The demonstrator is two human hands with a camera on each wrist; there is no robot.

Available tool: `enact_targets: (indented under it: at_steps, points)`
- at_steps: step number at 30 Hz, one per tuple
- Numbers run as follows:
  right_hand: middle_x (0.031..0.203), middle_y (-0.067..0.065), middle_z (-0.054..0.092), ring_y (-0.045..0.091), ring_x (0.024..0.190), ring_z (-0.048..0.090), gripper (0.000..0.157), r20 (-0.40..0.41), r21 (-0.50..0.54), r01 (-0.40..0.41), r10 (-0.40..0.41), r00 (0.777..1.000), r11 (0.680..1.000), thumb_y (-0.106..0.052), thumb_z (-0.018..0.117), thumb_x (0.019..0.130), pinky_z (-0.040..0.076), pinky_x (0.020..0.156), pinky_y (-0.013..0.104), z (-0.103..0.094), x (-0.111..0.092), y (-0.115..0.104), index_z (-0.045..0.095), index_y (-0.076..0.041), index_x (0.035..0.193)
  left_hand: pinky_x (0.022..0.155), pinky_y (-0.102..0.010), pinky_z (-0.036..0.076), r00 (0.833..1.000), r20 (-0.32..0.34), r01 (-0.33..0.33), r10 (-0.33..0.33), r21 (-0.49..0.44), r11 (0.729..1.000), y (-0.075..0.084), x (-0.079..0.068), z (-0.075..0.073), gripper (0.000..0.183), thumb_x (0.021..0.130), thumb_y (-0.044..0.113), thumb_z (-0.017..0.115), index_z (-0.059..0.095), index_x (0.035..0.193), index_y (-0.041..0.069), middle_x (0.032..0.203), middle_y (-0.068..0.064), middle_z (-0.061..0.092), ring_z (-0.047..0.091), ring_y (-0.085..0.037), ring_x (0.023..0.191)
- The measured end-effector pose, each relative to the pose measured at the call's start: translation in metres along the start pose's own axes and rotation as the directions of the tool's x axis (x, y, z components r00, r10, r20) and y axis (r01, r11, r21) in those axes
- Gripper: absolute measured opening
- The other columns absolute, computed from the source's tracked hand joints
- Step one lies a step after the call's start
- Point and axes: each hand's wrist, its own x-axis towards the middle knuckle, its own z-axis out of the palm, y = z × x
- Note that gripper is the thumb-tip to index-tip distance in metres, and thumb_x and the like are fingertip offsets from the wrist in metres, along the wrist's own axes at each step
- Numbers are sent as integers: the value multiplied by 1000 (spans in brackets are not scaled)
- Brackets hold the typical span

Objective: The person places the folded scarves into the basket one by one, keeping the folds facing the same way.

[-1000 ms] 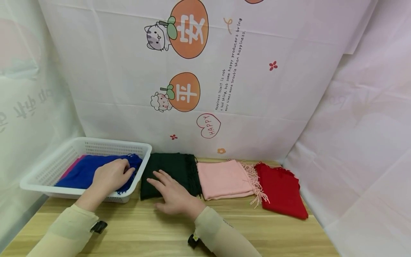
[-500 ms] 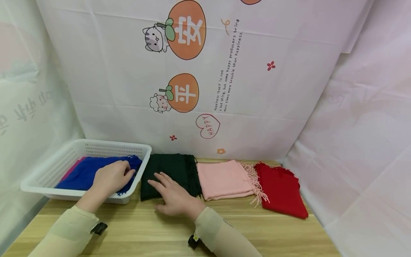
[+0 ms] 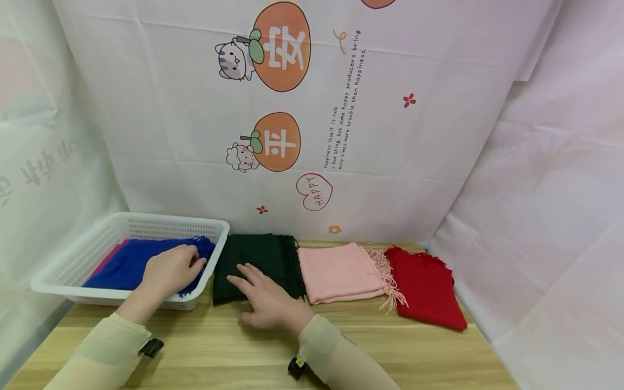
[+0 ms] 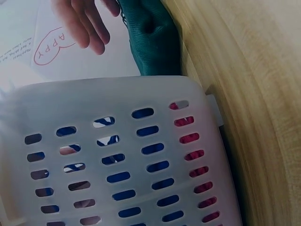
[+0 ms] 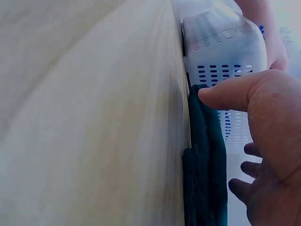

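Inside the white plastic basket point(image 3: 146, 296), a folded blue scarf point(image 3: 128, 264) lies over a bright pink piece of cloth point(image 3: 108, 258). My left hand point(image 3: 171, 271) is over the right end of the blue scarf, fingers bent downward, and I cannot tell whether they grip the fabric. Beside the basket lies a folded dark green scarf point(image 3: 253, 250) with fringe on its right side. Above its front part hovers my right hand point(image 3: 265, 300), fingers spread and holding nothing; the right wrist view shows the thumb point(image 5: 225, 94) apart from the other fingers.
Right of the green scarf are a folded light pink scarf point(image 3: 338, 273) with long fringe and a folded red scarf point(image 3: 429, 292). All rest on a wooden table point(image 3: 234, 357). A printed white sheet point(image 3: 380, 179) stands behind, with white cloth walls at both sides.
My right hand has shifted very slightly to the right over the green scarf. The left hand stays in the basket, and the view has tilted a little.
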Motion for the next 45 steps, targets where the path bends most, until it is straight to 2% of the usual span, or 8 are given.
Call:
enact_targets:
  at_steps: [12, 22, 33, 39, 45]
  points:
    - [185, 14, 16, 29, 171, 12, 92, -11, -7, 8, -8, 1000, 1000, -38, 78, 105, 31, 132, 47, 0, -1, 2, 24, -24, 178, 50, -35, 39, 1000, -12, -4, 4, 2, 1000, 4, -2, 1, 29, 106, 26, 76, 63, 81, 17, 69, 2, 53, 48, -16, 55]
    - [184, 15, 16, 30, 172, 12, 91, 4, 3, -4, 4, 1000, 1000, -38, 77, 106, 30, 132, 47, -2, -4, 2, 24, -24, 178, 51, -36, 42, 1000, -22, -21, 21, 23, 1000, 12, -4, 0, 25, 105, 25, 77, 66, 85, 14, 73, 1, 56, 50, -16, 58]
    - [185, 14, 16, 31, 171, 14, 91, 6, 4, -31, 31, 1000, 1000, -37, 78, 105, 34, 130, 50, -6, -12, 5, 24, -25, 178, 51, -36, 45, 997, -72, -32, 33, 12, 999, 17, -5, -1, 18, 105, 21, 76, 69, 90, 13, 79, 0, 61, 52, -15, 59]
    - [184, 15, 18, 30, 171, 14, 91, 2, 0, -34, 34, 999, 999, -37, 78, 105, 33, 130, 49, -7, -14, 7, 26, -25, 178, 51, -37, 50, 992, -120, -47, 49, 18, 999, 20, -4, 0, 14, 105, 20, 75, 74, 95, 10, 82, -1, 64, 55, -15, 61]
    - [184, 14, 18, 30, 171, 14, 91, 5, 0, -37, 37, 999, 999, -38, 78, 105, 33, 131, 49, -8, -14, 7, 25, -25, 178, 53, -38, 53, 988, -138, -62, 64, 22, 998, 23, -4, 0, 13, 105, 20, 75, 75, 97, 9, 84, -2, 66, 58, -15, 62]
